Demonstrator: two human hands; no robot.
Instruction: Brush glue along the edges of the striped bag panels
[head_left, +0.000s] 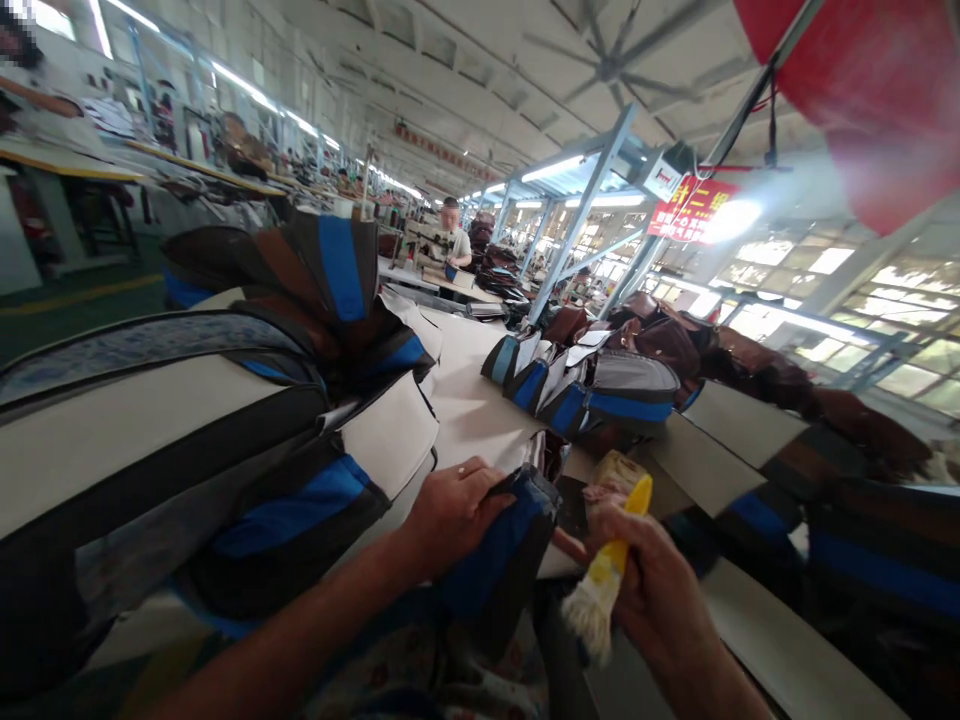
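Note:
My left hand (457, 515) is closed on the top edge of a blue and dark grey bag piece (499, 555), which hangs in front of my lap. In my right hand (649, 570) is a brush with a yellow handle (637, 497); its pale, clumped bristles (591, 617) point down and toward me. The bristles are apart from the bag piece, a little to its right. Behind my right hand stands a crusted, yellowish container (616, 472), partly hidden by the fingers.
Stacked bag pieces with white panels (150, 410) fill the left. More blue and grey pieces (562, 385) stand on the white table (469, 370) ahead, with brown ones (660, 335) piled behind. A person (452, 245) works farther back. Metal posts (581, 220) rise at the right.

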